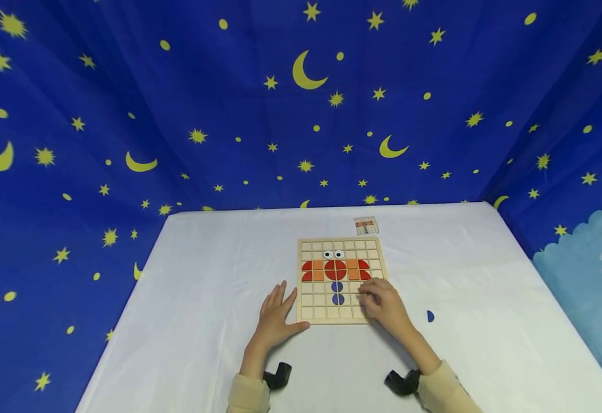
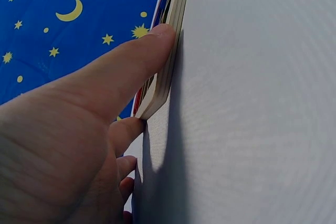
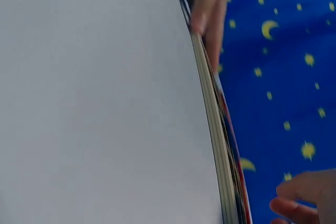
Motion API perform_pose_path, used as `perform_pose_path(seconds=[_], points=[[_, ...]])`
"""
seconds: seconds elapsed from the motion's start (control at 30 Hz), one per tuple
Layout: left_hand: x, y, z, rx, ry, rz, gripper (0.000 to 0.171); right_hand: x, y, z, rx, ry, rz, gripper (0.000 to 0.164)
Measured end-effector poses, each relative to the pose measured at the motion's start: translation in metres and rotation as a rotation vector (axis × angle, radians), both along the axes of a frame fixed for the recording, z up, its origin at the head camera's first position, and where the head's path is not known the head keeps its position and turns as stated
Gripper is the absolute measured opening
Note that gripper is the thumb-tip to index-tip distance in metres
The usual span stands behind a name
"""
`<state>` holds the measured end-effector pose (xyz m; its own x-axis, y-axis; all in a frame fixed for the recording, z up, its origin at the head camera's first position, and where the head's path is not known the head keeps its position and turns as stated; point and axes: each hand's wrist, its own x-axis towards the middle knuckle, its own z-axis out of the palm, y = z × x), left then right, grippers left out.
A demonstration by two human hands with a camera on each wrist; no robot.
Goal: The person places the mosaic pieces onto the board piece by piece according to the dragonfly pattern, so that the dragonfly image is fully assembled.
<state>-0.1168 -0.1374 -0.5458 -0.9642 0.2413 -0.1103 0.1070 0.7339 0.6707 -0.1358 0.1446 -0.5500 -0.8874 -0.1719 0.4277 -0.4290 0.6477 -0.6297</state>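
Note:
A square wooden grid board [image 1: 308,314] lies on the table with coloured pieces forming a figure. Red quarter pieces [image 1: 335,270] make a circle, two eye pieces [image 1: 333,254] sit above it, and orange squares [image 1: 352,269] flank it. Below stand two blue circles [image 1: 337,293]. My left hand [image 1: 275,324] is spread at the board's lower left corner, its thumb [image 2: 157,51] touching the edge. Over the board's right side is my right hand [image 1: 383,307], fingers bent; whether a small piece is between the fingertips is hidden. A blue half-circle [image 1: 430,316] lies right of the board.
A small picture card [image 1: 366,225] with a similar figure lies behind the board. White cloth [image 1: 218,269] covers the table, and a blue curtain [image 1: 260,115] with moons and stars hangs around it. Black camera mounts [image 1: 403,382] are worn at the wrists.

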Motion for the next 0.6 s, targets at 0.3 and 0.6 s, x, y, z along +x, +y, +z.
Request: perform_pose_path(seconds=[0.3,0.6], points=[[0.0,-0.002,-0.002,-0.005,0.013,0.002,0.089,0.024,0.053,0.007,0.07,-0.169,-0.202,0.039],[0.001,0.0,-0.003,0.001,0.028,-0.006,0.088,0.028,0.062,-0.002,0.083,-0.181,-0.195,0.04]])
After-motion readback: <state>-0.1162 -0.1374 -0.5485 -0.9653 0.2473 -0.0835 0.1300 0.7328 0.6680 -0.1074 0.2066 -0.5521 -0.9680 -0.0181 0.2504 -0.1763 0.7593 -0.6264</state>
